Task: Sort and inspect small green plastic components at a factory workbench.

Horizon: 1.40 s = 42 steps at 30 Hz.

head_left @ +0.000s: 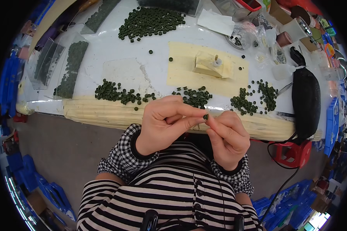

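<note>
at frame centre my left hand [164, 123] and right hand [228, 136], fingers curled nearly closed, pinch one small dark green ring [206, 116] together; it looks round and flat.

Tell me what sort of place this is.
Probably a small-parts assembly or sorting bench in a workshop. Heaps of dark green rings cover the white table, clear trays hold more, and blue bins sit on the floor.
</note>
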### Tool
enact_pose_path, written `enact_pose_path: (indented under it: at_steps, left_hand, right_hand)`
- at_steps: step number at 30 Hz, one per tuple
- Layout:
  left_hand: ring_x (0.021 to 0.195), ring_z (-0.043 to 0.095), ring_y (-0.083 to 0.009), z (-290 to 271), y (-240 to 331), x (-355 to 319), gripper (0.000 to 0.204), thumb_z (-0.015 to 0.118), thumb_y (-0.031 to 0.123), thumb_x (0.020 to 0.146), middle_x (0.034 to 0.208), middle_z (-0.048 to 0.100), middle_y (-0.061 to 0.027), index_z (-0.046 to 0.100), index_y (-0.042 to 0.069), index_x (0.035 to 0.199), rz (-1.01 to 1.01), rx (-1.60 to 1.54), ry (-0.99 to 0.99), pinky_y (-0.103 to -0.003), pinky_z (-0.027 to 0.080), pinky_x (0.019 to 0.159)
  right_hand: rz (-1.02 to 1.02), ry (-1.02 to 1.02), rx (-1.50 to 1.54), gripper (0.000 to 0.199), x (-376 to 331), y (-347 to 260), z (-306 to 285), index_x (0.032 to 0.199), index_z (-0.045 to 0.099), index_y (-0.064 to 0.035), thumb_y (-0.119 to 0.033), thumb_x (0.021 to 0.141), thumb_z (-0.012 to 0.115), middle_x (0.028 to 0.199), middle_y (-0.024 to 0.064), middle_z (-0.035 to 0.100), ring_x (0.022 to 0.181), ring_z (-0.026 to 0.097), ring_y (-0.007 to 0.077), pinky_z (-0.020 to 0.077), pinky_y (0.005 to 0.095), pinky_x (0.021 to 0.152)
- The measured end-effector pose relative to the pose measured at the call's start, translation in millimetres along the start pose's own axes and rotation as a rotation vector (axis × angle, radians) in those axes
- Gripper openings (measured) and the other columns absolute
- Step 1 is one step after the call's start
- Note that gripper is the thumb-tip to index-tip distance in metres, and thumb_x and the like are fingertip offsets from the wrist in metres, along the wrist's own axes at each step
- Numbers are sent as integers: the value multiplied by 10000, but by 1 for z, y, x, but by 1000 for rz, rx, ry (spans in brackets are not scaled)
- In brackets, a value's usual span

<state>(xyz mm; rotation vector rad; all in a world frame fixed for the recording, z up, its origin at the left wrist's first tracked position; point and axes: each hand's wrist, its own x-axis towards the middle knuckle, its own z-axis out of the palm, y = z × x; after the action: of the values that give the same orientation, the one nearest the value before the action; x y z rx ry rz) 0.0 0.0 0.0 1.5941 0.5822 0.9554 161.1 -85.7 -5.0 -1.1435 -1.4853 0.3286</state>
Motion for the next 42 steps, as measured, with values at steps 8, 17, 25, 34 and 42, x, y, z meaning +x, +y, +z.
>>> enact_pose_path:
  at_steps: [8, 17, 25, 34, 42]
  left_hand:
    - [521, 317, -39, 1, 1, -1, 206, 743, -26, 740, 559, 352, 64, 728, 50, 931, -7, -39, -17, -221, 234, 492]
    - [523, 321, -40, 2, 0, -4, 184, 730, -25, 757, 567, 352, 60, 726, 47, 926, -85, -87, -26, -221, 243, 497]
    - [528, 320, -37, 2, -1, -5, 183, 729, -24, 761, 577, 356, 63, 726, 50, 928, -91, -91, -23, -214, 244, 504]
    - [544, 337, -29, 2, -1, -5, 198, 727, -41, 756, 601, 360, 63, 720, 37, 938, -162, -135, -20, -200, 273, 516]
    - [535, 310, -19, 4, -2, -3, 191, 714, -10, 783, 605, 367, 72, 717, 34, 969, -156, -130, -12, -190, 279, 509]
  right_hand:
    - [-53, -35, -25, 351, 0, 2, -3, 1021, 703, -31, 37, 680, 751, 804, 40, 618, 629, 522, 171, 396, 287, 592]
    - [-76, -75, -58, 358, 4, 1, -6, 1013, 706, -39, 36, 667, 759, 813, 37, 624, 648, 535, 177, 410, 295, 621]
    - [-74, -75, -82, 347, 3, 1, -6, 1001, 709, -40, 30, 665, 761, 814, 39, 630, 660, 543, 182, 420, 298, 635]
    - [-102, -65, -115, 348, 3, 3, -4, 997, 710, -43, 17, 659, 766, 801, 39, 632, 650, 541, 187, 423, 304, 633]
    - [-132, -30, -215, 341, 0, 6, -2, 1012, 704, -33, 0, 676, 751, 801, 41, 620, 651, 535, 195, 426, 311, 639]
